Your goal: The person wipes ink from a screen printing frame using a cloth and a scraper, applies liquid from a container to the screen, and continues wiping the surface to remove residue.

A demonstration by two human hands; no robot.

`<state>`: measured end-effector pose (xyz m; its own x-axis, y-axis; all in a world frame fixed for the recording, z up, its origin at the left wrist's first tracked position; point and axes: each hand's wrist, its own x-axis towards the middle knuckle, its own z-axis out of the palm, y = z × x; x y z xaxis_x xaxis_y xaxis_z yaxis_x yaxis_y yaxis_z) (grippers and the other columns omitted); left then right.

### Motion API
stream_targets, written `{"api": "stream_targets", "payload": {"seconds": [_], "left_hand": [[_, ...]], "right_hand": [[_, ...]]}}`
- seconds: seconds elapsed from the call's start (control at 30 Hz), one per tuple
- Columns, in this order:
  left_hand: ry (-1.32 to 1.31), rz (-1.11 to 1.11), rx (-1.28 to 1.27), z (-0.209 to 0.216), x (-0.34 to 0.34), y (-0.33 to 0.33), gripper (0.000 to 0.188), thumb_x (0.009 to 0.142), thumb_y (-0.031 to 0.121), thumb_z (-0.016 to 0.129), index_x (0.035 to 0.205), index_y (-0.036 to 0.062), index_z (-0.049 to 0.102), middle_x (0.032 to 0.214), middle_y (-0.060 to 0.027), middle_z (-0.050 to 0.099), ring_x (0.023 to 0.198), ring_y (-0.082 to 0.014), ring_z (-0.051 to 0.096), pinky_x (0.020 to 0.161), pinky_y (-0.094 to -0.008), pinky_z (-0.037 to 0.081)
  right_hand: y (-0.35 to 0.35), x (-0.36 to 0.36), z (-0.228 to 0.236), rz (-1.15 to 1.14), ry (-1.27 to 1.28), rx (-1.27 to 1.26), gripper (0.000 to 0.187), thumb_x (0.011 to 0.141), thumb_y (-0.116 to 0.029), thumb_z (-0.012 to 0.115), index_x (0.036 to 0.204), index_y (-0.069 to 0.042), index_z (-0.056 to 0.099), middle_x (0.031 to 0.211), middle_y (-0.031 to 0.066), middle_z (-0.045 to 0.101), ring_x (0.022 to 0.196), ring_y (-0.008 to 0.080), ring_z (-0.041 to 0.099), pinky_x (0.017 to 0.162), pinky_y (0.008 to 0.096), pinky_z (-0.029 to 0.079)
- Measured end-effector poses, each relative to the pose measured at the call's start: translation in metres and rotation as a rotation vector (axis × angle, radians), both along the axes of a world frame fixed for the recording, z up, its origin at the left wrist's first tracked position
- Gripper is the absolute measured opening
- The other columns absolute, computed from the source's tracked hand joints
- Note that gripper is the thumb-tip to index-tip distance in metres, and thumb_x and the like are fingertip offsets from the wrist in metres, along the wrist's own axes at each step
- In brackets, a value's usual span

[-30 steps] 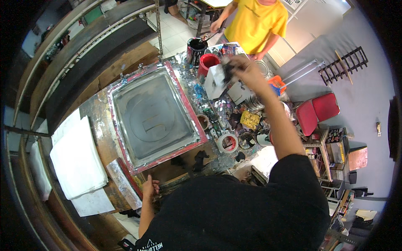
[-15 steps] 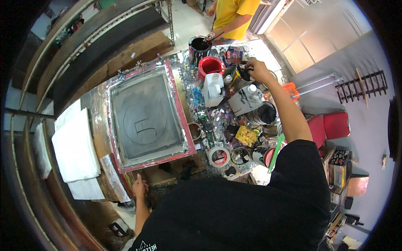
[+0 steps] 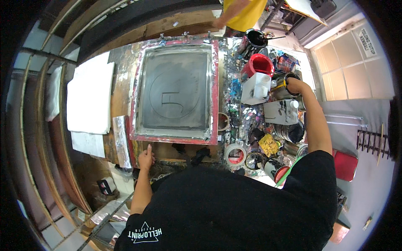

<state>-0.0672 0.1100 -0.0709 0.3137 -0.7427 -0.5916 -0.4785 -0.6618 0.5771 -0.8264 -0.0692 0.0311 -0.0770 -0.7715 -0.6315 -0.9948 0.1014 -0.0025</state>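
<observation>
My right hand (image 3: pixel 296 86) reaches into the mouth of a dark can (image 3: pixel 281 86) with a yellow band. Its fingers bend down inside, and what they close on is hidden. My left hand (image 3: pixel 146 158) is beside the near edge of a screen-printing frame (image 3: pixel 217 92), thumb stretched toward it and fingers loosely bent, with nothing seen in them. Red-edged, the frame lies on the table; its grey mesh (image 3: pixel 176 69) carries a circle with a letter-like mark inside. Next to the can stand a white jug (image 3: pixel 255 88) and a grey-white jerrycan (image 3: pixel 279 113).
Beyond the can are a red tub (image 3: pixel 260 65) and a black ink pail (image 3: pixel 253 40). Nearer lie a yellow sponge (image 3: pixel 268 145) and a tape roll (image 3: pixel 235 154). White sheets (image 3: pixel 90 98) are stacked at left. A person in a yellow shirt (image 3: pixel 247 14) stands at the far side.
The whole view has swung, so the table appears straighter and farther right. My right hand has gone lower into the can. My left hand stays near the frame's edge.
</observation>
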Motion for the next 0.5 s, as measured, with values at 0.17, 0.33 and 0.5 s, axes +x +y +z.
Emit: {"api": "stream_targets", "payload": {"seconds": [0.17,0.33,0.5], "left_hand": [[-0.023,0.0,-0.005,-0.004,0.0,-0.001,0.067,0.093,0.061,0.055,0.071,-0.0021,0.062,0.051,-0.0095,0.057,0.042,-0.0156,0.054,0.044,-0.0294,0.043],[-0.016,-0.014,-0.024,0.003,-0.004,-0.003,0.067,0.093,0.061,0.055,0.071,-0.0021,0.062,0.052,-0.0093,0.057,0.042,-0.0157,0.054,0.043,-0.0293,0.042],[0.003,0.05,-0.078,-0.013,0.007,0.011,0.068,0.093,0.062,0.055,0.074,-0.0026,0.063,0.054,-0.0096,0.058,0.042,-0.0153,0.054,0.043,-0.0298,0.042]], "right_hand": [[-0.007,-0.021,-0.03,-0.078,0.043,-0.064,0.019,0.081,-0.004,0.054,0.093,0.003,0.068,0.096,0.0249,0.069,0.09,0.0395,0.067,0.075,0.0464,0.052],[0.008,-0.036,-0.038,0.083,-0.05,-0.264,0.018,0.083,-0.007,0.051,0.087,0.005,0.064,0.079,0.0195,0.066,0.068,0.0264,0.06,0.064,0.0418,0.049],[0.008,-0.002,0.024,-0.239,-0.42,-0.122,0.021,0.088,-0.016,0.055,0.088,0.002,0.066,0.075,0.0086,0.063,0.066,0.0167,0.055,0.06,0.0364,0.047]]}}
